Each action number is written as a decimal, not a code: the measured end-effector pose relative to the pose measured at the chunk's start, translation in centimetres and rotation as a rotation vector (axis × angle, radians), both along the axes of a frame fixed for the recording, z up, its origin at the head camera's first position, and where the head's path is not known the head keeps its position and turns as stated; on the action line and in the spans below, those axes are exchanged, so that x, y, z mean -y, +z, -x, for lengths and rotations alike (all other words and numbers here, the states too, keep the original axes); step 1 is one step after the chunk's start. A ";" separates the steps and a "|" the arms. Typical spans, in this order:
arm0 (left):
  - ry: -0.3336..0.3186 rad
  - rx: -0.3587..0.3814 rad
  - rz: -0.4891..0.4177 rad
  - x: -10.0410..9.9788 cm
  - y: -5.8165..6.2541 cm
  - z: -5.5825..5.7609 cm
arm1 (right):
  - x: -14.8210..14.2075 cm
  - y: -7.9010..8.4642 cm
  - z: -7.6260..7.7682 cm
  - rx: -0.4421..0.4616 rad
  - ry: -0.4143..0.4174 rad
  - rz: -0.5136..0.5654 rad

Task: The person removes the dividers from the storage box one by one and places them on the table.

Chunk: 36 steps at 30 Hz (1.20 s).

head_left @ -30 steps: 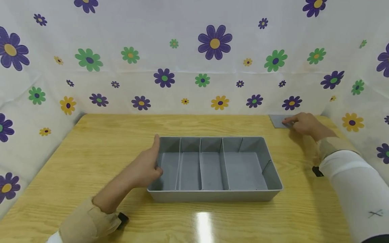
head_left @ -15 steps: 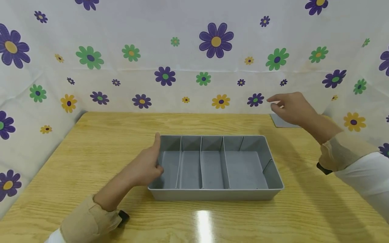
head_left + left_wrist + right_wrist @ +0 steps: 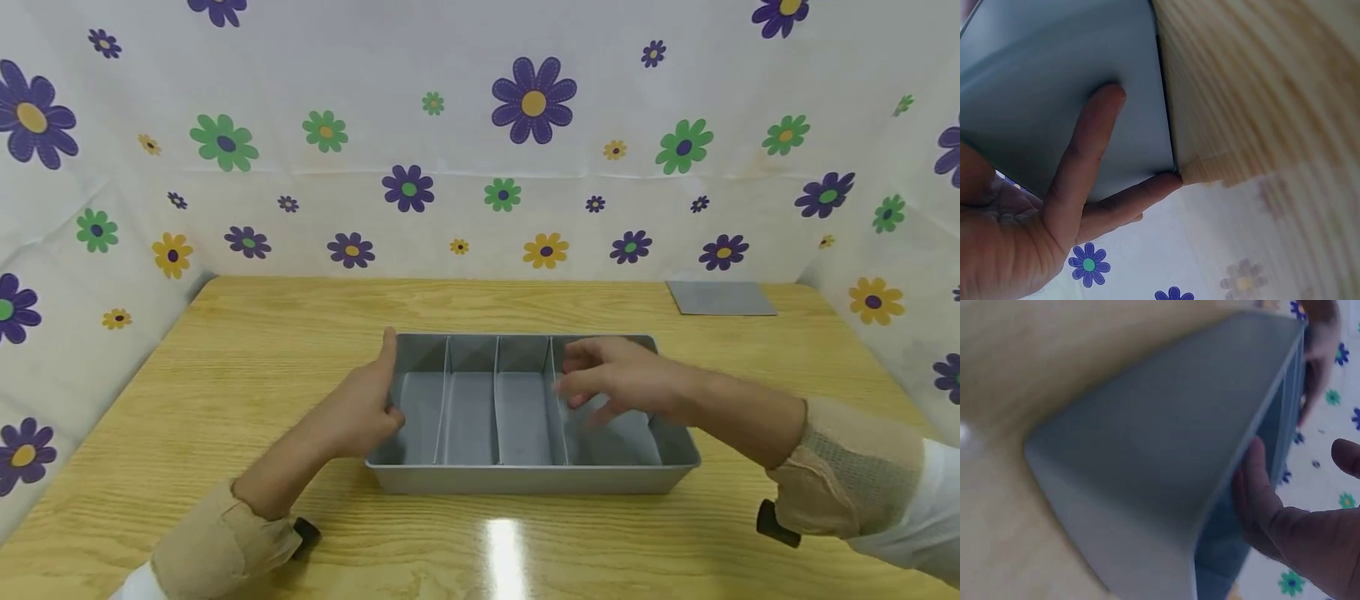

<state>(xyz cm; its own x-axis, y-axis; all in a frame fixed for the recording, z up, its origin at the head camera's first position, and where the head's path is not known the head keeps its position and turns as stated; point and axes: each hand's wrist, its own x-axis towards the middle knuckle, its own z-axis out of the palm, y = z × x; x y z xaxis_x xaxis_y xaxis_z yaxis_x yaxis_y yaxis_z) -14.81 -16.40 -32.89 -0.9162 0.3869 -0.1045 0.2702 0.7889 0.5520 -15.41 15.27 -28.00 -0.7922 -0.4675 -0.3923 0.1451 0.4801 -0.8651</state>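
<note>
A flowered cloth (image 3: 262, 67) is filling the top of the frame, rising behind the table (image 3: 285, 358). The box (image 3: 532, 482) is resting at the centre, probably for easy reach. A grey panel (image 3: 722, 298) is lying flat at upper right, seemingly out of the way. The left hand (image 3: 366, 410) is gripping the box's left wall, thumb inside, fingers outside, likely steadying it. The right hand (image 3: 622, 375), fingers loosely spread and seemingly holding nothing, is reaching over the right compartment (image 3: 615, 450); whether it is touching the divider (image 3: 561, 437), I cannot tell.
</note>
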 end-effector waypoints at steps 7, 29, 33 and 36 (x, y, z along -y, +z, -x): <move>0.004 0.008 -0.003 0.0 0.0 0.0 | 2.3 -3.1 -0.9 0.122 -0.071 -0.068; -0.002 -0.005 -0.012 -0.1 -0.1 0.0 | 4.0 -5.0 -0.7 -0.048 -0.122 -0.191; -0.004 -0.006 -0.011 0.0 -0.2 0.1 | 4.1 -5.0 -0.8 -0.054 -0.139 -0.178; -0.006 -0.011 -0.010 0.0 -0.2 0.1 | 4.1 -4.8 -0.9 -0.047 -0.140 -0.167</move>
<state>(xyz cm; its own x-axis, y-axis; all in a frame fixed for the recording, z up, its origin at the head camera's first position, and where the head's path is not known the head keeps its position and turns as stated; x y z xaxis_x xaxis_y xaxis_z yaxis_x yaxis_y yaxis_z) -14.89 -16.41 -33.11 -0.9149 0.3932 -0.0909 0.2806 0.7817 0.5570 -14.52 11.21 -32.85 -0.8640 -0.2831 -0.4164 0.1822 0.5951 -0.7827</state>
